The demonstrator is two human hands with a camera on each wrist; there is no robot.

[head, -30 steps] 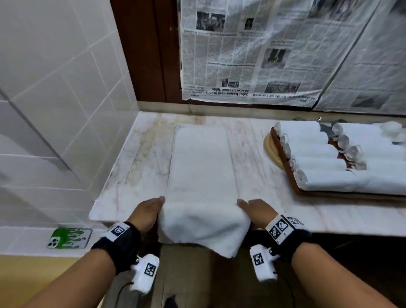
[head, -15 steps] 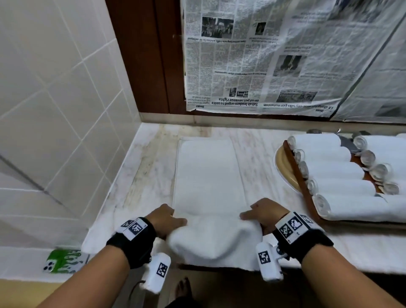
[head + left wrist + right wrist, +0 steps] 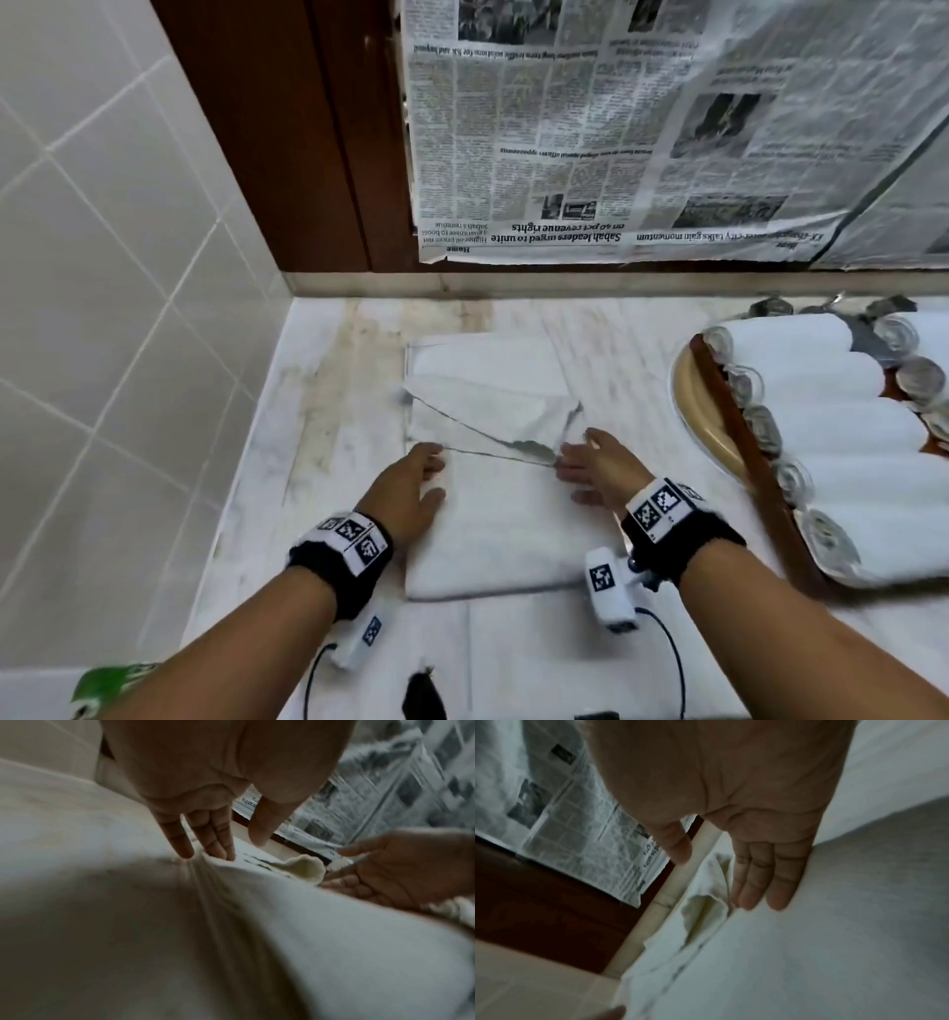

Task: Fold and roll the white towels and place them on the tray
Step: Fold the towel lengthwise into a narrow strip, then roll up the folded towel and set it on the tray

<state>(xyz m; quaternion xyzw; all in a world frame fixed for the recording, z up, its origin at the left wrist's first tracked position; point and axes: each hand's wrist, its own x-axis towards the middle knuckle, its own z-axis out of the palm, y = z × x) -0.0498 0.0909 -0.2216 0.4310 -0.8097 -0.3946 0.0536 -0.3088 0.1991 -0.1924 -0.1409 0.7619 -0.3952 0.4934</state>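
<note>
Lying in the centre of the head view, on the marble counter (image 3: 318,411): the white towel (image 3: 493,519), near half folded forward over the far half, folded edge running slantwise and rucked up near mid-right. Resting at the left end of that edge: the left hand (image 3: 411,491), fingers (image 3: 180,841) straight, tips pressing the cloth, gripping nothing. Lying at the right end, beside the rucked corner: the right hand (image 3: 598,470), fingers (image 3: 762,882) flat and together, palm down, likewise holding nothing.

Judging the step as squaring off the lengthwise fold before rolling. Doing it well probably meaning: lifting the puckered corner at mid-right and laying it flat, drawing the slanted edge level with the far hem, then sweeping both palms outward to press out air and creases. Keeping side edges matched, since any skew likely showing as a cone-shaped roll. Rolling tight from the near end afterwards.

Waiting at the right edge of the head view: the wooden tray (image 3: 739,426), already bearing a row of rolled towels (image 3: 821,380).

Hanging upside down in the upper right: newspaper sheets (image 3: 590,128), with headlines reading "Sabah leaders urged to unite" and a section tag "Home"; a further headline ending in "gain momentum", the rest too blurred to make out. Showing on both wristbands: black-and-white square marker codes, no legible words.
</note>
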